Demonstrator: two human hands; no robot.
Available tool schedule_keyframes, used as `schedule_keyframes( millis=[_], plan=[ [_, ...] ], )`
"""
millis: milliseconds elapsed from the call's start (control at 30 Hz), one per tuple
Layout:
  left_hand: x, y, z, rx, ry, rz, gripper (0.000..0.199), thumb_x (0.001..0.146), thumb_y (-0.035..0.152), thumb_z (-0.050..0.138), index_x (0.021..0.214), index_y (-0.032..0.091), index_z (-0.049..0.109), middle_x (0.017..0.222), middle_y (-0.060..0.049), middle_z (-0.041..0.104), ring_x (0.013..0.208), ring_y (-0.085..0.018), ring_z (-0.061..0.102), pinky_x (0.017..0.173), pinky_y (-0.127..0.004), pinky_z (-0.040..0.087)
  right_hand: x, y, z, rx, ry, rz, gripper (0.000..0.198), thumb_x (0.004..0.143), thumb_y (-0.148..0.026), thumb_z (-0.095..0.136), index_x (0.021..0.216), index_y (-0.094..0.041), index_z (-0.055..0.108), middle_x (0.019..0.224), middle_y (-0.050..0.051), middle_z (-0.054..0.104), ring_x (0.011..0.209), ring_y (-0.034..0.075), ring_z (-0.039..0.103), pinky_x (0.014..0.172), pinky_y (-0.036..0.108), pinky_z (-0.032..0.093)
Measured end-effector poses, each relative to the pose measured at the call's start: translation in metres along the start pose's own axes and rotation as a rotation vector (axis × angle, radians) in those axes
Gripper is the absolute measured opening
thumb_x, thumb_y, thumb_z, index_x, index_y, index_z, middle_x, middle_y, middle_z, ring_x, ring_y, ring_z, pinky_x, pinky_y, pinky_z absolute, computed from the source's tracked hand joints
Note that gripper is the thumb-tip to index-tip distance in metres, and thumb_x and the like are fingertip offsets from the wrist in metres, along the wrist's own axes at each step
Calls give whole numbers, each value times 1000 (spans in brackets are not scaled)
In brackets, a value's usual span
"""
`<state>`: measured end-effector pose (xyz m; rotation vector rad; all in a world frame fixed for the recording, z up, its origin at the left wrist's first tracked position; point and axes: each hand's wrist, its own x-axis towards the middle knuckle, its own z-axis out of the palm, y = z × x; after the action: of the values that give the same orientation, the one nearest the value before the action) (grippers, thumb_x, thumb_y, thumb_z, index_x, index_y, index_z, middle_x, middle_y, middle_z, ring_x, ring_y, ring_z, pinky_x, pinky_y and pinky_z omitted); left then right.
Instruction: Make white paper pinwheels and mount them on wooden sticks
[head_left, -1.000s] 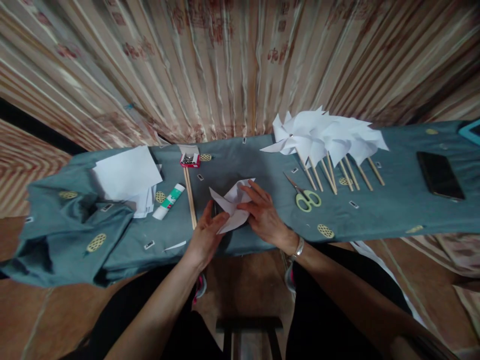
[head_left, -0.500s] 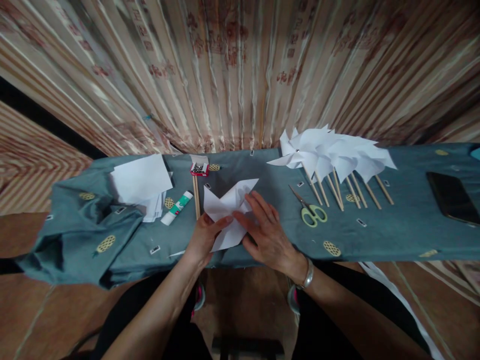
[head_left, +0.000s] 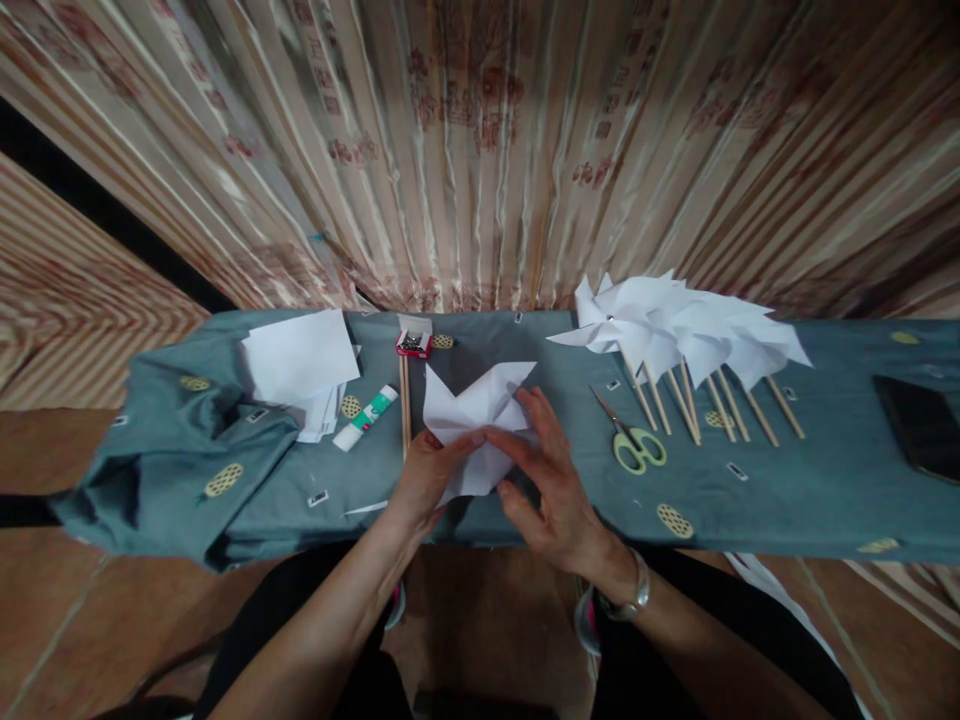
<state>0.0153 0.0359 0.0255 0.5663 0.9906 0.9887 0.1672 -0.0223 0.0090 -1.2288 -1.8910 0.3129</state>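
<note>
White paper (head_left: 463, 405) (folded pinwheel-style) is held centrally

Along the near edge of the table (head_left: 750, 520), bare cloth right of the right hand (head_left: 544, 480) permits lateral passage. Scissors (head_left: 637, 448) and pinwheel sticks (head_left: 694, 410) obstruct the route beyond. At the far edge, a gap opens between the red box (head_left: 413, 344) and the pinwheels (head_left: 690, 325). Leftward, wooden sticks (head_left: 405, 400) and the glue stick (head_left: 366, 418) block low travel.

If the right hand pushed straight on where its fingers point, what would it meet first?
The right hand would likely meet the folded white paper first, though the left hand lies close too and depth there is unclear.
</note>
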Motion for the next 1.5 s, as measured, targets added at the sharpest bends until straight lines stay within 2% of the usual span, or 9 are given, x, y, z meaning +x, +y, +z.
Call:
schedule_keyframes(
  millis=[300,400,500,567,667,833,1067,1267,1500],
  plan=[
    [1,2,4,-19,18,-12,41,44,25,94,78,11,75,72,-6,77,57,-15,67,57,-23,53,8,-10,-11,116,41,80,38,92,-30,55,129,-24,61,164,6,26,153,31,18,122,58,20],
    [4,4,3,2,59,48,43,44,25,94,81,12,75,72,-4,77,58,-15,67,58,-25,54,15,-8,-18,93,154,160,39,91,-31,61,129,-26,60,157,9,40,148,28,31,120,54,28],
    [6,5,4,38,68,92,42,44,26,93,79,13,75,69,-3,76,56,-14,65,57,-25,53,23,3,-22,152,242,340,51,84,-40,69,131,-24,59,144,13,55,136,29,49,113,53,38],
    [7,5,5,66,68,108,41,43,27,93,77,13,74,68,-2,75,56,-14,64,58,-25,53,28,13,-23,304,185,489,56,77,-47,74,124,-20,63,130,14,65,122,31,60,106,52,45],
    [9,3,7,107,59,124,40,42,27,92,75,13,74,69,-3,76,59,-15,65,59,-26,52,35,23,-22,625,-5,643,47,71,-51,78,103,-18,72,104,10,76,98,28,69,92,45,53],
    [10,2,11,161,11,164,35,44,28,89,72,14,73,65,-1,73,57,-16,64,58,-27,51,42,23,-17,827,-39,739,35,60,-47,85,76,-19,73,74,1,73,69,18,65,69,32,53],
    [11,1,10,203,11,202,39,47,29,88,80,14,74,73,-2,75,64,-17,67,64,-28,52,43,20,-8,726,17,734,27,62,-42,82,68,-17,74,61,-2,66,56,13,54,54,26,42],
    [14,1,8,202,9,205,44,45,32,90,80,13,73,73,-3,75,67,-19,68,67,-31,54,43,14,-3,735,66,731,29,64,-44,80,70,-17,73,64,0,69,57,13,55,55,26,45],
    [14,2,9,210,7,246,55,44,37,92,90,13,74,79,-4,77,70,-19,68,68,-30,54,48,12,-2,859,95,835,35,49,-41,89,69,-17,75,66,0,72,57,13,59,57,28,50]
  ],
)
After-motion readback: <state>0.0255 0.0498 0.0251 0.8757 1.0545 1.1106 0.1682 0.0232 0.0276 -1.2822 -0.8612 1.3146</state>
